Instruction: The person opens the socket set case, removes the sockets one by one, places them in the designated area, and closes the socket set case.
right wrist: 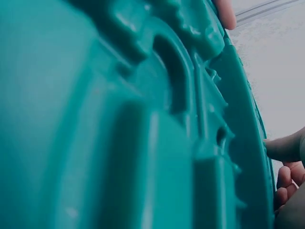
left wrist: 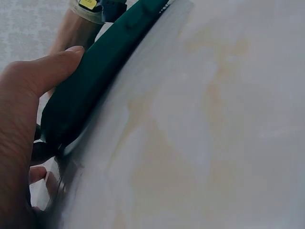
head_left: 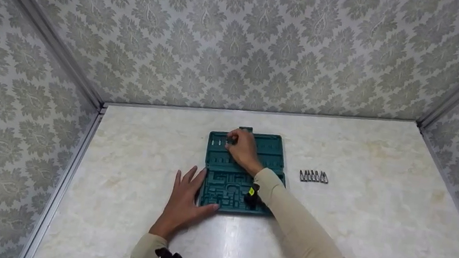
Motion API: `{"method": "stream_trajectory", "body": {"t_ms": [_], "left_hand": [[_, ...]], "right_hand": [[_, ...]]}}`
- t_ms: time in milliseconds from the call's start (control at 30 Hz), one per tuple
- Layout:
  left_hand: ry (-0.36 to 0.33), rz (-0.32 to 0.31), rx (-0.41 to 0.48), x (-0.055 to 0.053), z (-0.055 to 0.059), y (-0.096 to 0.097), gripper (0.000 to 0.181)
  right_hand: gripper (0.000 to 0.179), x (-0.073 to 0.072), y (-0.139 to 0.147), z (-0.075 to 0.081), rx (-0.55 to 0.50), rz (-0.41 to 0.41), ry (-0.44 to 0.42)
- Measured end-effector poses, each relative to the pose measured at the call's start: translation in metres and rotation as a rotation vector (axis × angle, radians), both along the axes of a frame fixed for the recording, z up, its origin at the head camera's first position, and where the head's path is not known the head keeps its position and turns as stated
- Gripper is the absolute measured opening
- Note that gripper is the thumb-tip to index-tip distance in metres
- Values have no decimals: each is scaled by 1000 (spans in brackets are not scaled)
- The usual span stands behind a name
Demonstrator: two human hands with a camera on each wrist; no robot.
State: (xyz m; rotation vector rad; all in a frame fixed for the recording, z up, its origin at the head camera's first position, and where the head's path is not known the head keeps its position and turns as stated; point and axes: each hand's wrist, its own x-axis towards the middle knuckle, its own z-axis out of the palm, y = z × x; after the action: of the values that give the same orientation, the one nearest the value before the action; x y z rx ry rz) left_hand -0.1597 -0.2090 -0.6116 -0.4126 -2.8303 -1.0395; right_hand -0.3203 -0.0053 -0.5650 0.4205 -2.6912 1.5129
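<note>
A green plastic case [head_left: 215, 191] lies unfolded on the table, its moulded slots facing up. My left hand [head_left: 182, 205] rests at its near left corner with fingers spread, the thumb [left wrist: 71, 59] on the front edge in the left wrist view. Over the far half, my right hand [head_left: 246, 151] has curled fingers, pinching what looks like a small metal bit, mostly hidden by the fingertips. Two small metal bits [head_left: 219, 142] sit in the far half, just left of those fingertips. The right wrist view shows the case's moulded slots [right wrist: 176, 76] close up, partly blurred.
Several pointed metal bits [head_left: 313, 176] stand in a row on the pale marbled table [head_left: 376, 217], right of the case. Patterned wall panels [head_left: 261, 49] enclose the table at the back and both sides.
</note>
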Motion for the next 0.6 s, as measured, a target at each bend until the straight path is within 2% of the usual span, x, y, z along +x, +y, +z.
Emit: {"method": "stream_trajectory", "body": {"t_ms": [167, 267, 433, 600], "left_hand": [[-4, 5, 9, 2, 1, -1, 114], [-2, 5, 14, 2, 2, -2, 114], [15, -1, 15, 0, 2, -1, 113], [1, 0, 4, 1, 0, -1, 116]], "right_hand": [[24, 1, -2, 2, 62, -7, 37], [18, 0, -3, 2, 49, -16, 58], [13, -3, 1, 1, -107, -23, 38], [17, -2, 18, 6, -231, 10, -15]]}}
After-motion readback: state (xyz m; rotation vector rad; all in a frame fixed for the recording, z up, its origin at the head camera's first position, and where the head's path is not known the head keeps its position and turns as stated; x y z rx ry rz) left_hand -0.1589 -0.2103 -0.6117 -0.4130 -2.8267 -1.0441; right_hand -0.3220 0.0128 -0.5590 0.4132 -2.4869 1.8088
